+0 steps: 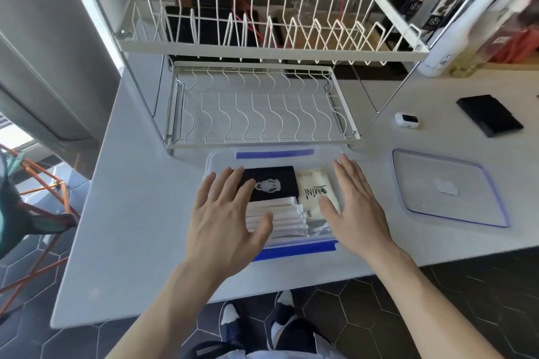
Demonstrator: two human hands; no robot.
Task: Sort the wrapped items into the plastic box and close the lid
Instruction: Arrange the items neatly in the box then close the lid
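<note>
A clear plastic box (274, 154) with blue latches stands on the white counter in front of me. Inside lie a black packet with a white print (269, 183), a cream packet (316, 189) and several white wrapped sticks (287, 216). My left hand (227, 213) hovers over the box's left side with fingers spread and straight. My right hand (355, 207) is spread over the box's right side, its thumb near the cream packet. Neither hand holds anything. The clear lid (446, 186) with a blue rim lies flat on the counter to the right.
A white wire dish rack (256, 108) stands just behind the box, with an upper tier above it. A small white device (406, 120) and a black wallet-like case (489, 115) lie at the right. Bottles (455, 38) stand at the back right. The counter edge is close to me.
</note>
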